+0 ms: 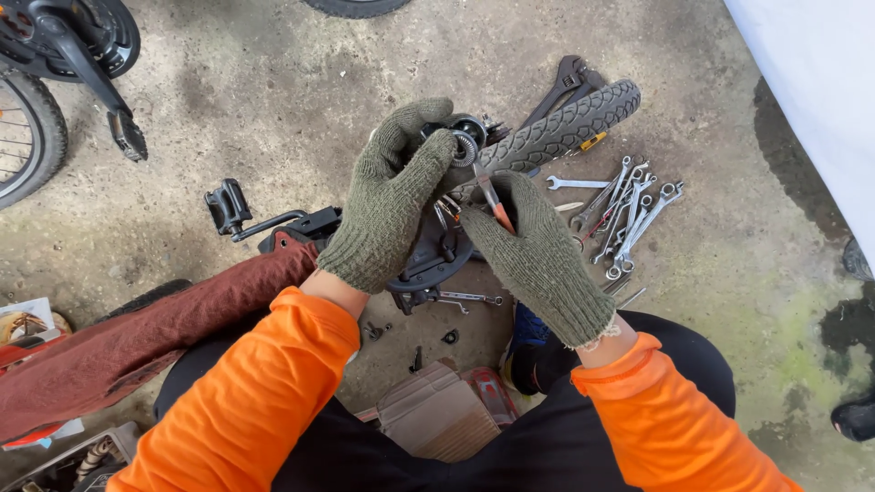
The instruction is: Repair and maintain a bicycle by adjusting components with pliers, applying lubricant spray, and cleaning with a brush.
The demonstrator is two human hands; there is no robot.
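The small round metal bearing part (pixel 466 146) is held up above the concrete floor (pixel 273 100), gripped by the gloved left hand (pixel 392 196). The gloved right hand (pixel 533 251) is closed on an orange-handled tool (pixel 492 202), tip at the part. Behind lies a black treaded tyre (pixel 561 132); steel spanners (pixel 624 214) lie to the right.

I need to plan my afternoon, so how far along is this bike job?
Done: a crank and pedal lie off on the concrete, and wrenches are laid out. In hand: the left hand grips a round bearing part while the right hand works an orange-handled tool in it. Left: small loose parts on the floor.
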